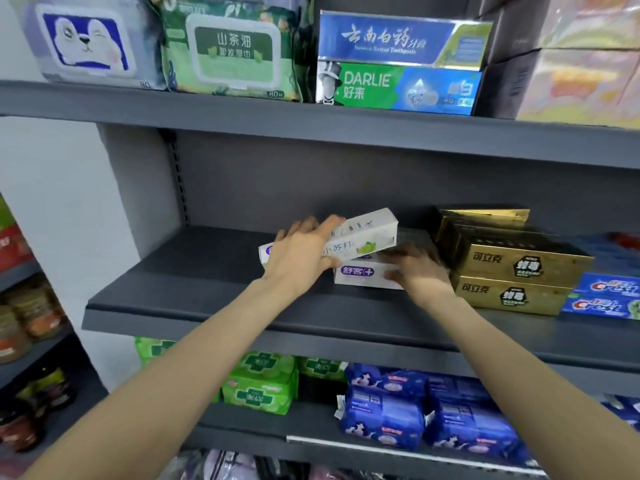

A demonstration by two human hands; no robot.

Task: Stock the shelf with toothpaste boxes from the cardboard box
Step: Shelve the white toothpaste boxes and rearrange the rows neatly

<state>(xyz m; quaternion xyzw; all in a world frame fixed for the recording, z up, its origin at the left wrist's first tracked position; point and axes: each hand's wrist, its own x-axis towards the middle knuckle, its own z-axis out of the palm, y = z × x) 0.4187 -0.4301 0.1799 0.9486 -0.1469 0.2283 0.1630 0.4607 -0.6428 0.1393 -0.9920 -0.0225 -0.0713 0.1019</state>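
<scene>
Two hands work at the grey shelf (194, 271): the left hand (301, 254) grips a tilted white toothpaste box (360, 237), and the right hand (415, 268), fingers straight, presses the lower box (360, 275) beside the gold boxes (512, 271).

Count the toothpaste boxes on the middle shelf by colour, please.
White cardboard toothpaste boxes: 2, one in the left hand, one under the right hand
Gold boxes: 3 visible
Blue Crest boxes: 2
Total: 7
</scene>
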